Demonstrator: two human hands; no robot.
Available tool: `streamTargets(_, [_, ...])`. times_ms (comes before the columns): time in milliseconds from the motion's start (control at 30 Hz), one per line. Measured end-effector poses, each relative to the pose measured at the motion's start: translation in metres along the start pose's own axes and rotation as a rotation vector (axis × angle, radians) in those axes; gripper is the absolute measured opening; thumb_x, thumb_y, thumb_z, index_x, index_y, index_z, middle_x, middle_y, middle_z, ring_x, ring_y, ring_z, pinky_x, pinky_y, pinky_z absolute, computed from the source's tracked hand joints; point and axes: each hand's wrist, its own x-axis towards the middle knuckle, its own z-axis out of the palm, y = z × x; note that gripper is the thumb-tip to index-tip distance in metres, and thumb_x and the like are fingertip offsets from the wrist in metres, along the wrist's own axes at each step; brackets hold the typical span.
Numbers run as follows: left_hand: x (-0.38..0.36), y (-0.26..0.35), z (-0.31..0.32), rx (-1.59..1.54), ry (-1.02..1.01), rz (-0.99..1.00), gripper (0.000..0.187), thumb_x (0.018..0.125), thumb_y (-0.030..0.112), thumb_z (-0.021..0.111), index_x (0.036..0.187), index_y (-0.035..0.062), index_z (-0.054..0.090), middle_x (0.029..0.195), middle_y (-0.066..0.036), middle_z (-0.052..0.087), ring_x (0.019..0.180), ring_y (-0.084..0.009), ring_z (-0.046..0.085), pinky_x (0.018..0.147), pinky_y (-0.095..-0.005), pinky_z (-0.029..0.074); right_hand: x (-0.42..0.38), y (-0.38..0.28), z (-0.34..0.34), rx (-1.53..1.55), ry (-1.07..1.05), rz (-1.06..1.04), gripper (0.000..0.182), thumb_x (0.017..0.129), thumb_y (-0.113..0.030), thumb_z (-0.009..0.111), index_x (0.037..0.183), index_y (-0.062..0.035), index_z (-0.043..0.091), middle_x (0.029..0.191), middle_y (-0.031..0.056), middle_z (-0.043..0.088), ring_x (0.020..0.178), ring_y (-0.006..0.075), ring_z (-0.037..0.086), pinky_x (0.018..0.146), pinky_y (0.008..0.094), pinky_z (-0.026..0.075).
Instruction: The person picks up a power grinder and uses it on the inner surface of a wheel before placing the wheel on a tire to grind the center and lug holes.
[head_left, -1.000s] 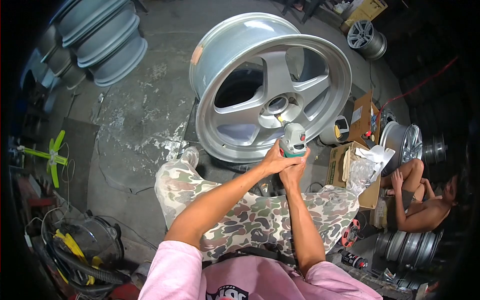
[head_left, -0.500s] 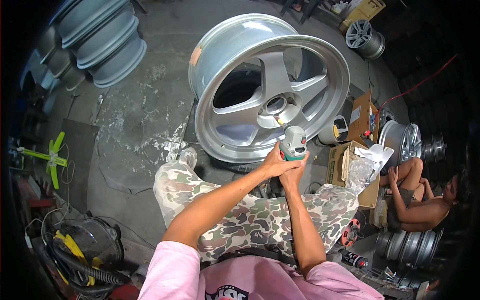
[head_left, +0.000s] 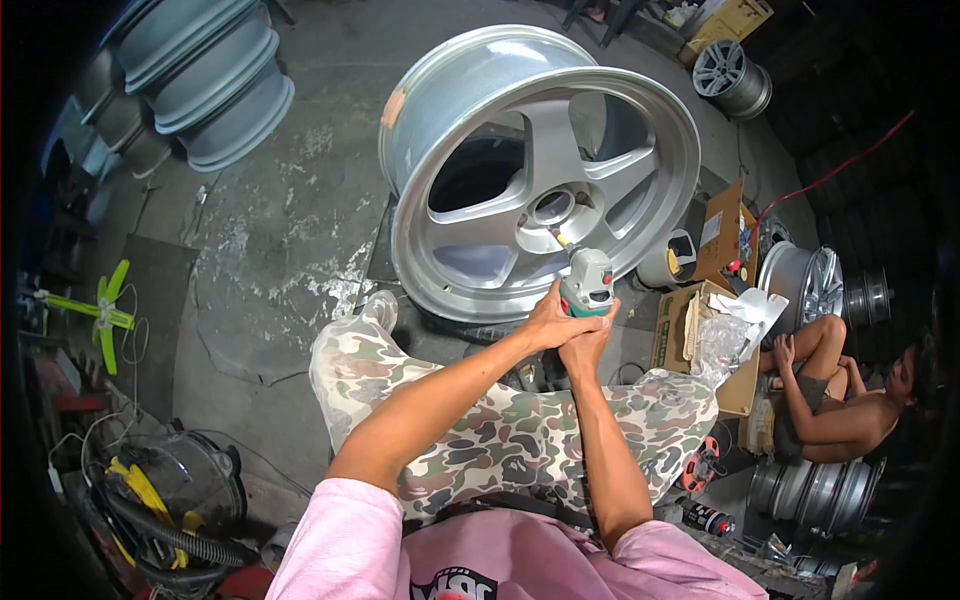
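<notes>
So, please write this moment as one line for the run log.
hands: left hand and right hand grip rotary tool | tip: at alloy wheel hub | wheel: upright

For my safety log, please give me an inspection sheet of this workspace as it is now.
Surface: concrete floor, stained with pale patches.
Job's things: silver wheel standing tilted; power tool with its tip at the hub.
Clutter: cardboard boxes, spray can, green fan.
Grippers: left hand and right hand both grip the tool.
Cables: red cable at right; vacuum hose lower left.
Surroundings: stacked wheels; another person sitting at right.
</notes>
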Motion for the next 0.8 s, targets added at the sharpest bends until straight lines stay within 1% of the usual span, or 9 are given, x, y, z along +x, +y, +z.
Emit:
streamTargets(133, [-0.004,0.009,-0.002,0.062,0.032,-0.024,0.104,0.067,0.038,0.094,0.142,-0.0091,0.038,0.132,-0.020,0.061,0.123,-0.0269,0.061,0.109,-0.0383,0.046,0.000,0.007,0.004,0.031,0.012,-0.034,0.073,0.077,-0.017,0.085,0.129,0.0007,0.038,0.107,0.0184,0.066,0.098,0.0304,0.066,0.088,0.0415,0.050])
streamTargets(200, [-0.003,0.013,-0.004,0.096,0.044,-0.026,0.105,0.067,0.038,0.094,0.142,-0.0100,0.038,0.132,-0.020,0.061,0.123,-0.0270,0.061,0.109,-0.0384,0.046,0.002,0.008,0.007,0.107,-0.010,0.007,0.072,0.077,-0.018,0.085,0.129,0.0016,0.039,0.107,0.0191,0.066,0.098,0.0315,0.066,0.089,0.0424,0.050])
streamTargets(267, [-0.002,0.012,-0.004,0.128,0.055,-0.030,0.106,0.067,0.038,0.094,0.142,-0.0109,0.037,0.132,-0.021,0.061,0.123,-0.0272,0.061,0.109,-0.0385,0.046,0.002,0.008,0.007,0.055,-0.001,-0.001,0.071,0.077,-0.018,0.085,0.128,0.0017,0.040,0.106,0.0192,0.066,0.098,0.0318,0.066,0.088,0.0424,0.050])
streamTargets(333, [0.001,0.006,-0.004,0.032,0.008,0.007,0.104,0.068,0.037,0.094,0.144,-0.0076,0.038,0.132,-0.018,0.061,0.123,-0.0257,0.061,0.109,-0.0383,0.045,0.003,0.003,0.007,0.000,0.008,-0.009,0.069,0.078,-0.018,0.084,0.128,0.0017,0.040,0.106,0.0193,0.067,0.098,0.0321,0.067,0.088,0.0424,0.050])
streamTargets(433, [0.008,0.002,-0.003,-0.107,-0.066,0.041,0.102,0.069,0.037,0.093,0.146,-0.0029,0.038,0.132,-0.015,0.061,0.124,-0.0242,0.060,0.110,-0.0377,0.045,0.005,-0.004,0.005,0.056,0.023,-0.050,0.065,0.079,-0.015,0.082,0.126,0.0005,0.042,0.104,0.0194,0.067,0.097,0.0329,0.067,0.088,0.0426,0.051])
streamTargets(533, [0.014,0.000,-0.008,-0.112,-0.110,-0.008,0.101,0.069,0.035,0.093,0.147,0.0009,0.039,0.132,-0.013,0.061,0.125,-0.0229,0.060,0.110,-0.0378,0.044,0.007,-0.008,0.005,0.011,0.036,-0.058,0.062,0.079,-0.012,0.081,0.126,-0.0006,0.042,0.102,0.0199,0.067,0.096,0.0328,0.068,0.087,0.0425,0.051])
streamTargets(633, [0.009,0.006,-0.013,-0.095,-0.107,-0.016,0.101,0.069,0.034,0.093,0.146,-0.0015,0.039,0.133,-0.014,0.061,0.125,-0.0230,0.059,0.111,-0.0385,0.044,0.005,-0.007,0.008,-0.024,0.034,-0.050,0.060,0.079,-0.012,0.080,0.125,-0.0008,0.043,0.102,0.0203,0.067,0.097,0.0326,0.068,0.087,0.0427,0.052])
streamTargets(700, [0.006,0.007,-0.012,-0.060,-0.071,-0.010,0.101,0.069,0.034,0.093,0.145,-0.0025,0.040,0.132,-0.014,0.061,0.125,-0.0235,0.060,0.111,-0.0386,0.044,0.004,0.004,0.011,0.014,0.032,-0.033,0.059,0.079,-0.014,0.080,0.124,-0.0018,0.044,0.104,0.0218,0.067,0.099,0.0380,0.068,0.087,0.0452,0.051])
streamTargets(800, [0.008,0.003,-0.013,0.005,-0.024,0.003,0.100,0.068,0.035,0.093,0.144,-0.0044,0.041,0.131,-0.016,0.062,0.124,-0.0244,0.061,0.110,-0.0386,0.044,0.004,0.010,0.013,0.003,0.020,-0.042,0.063,0.079,-0.016,0.081,0.126,-0.0003,0.043,0.105,0.0220,0.067,0.100,0.0385,0.068,0.088,0.0453,0.050])
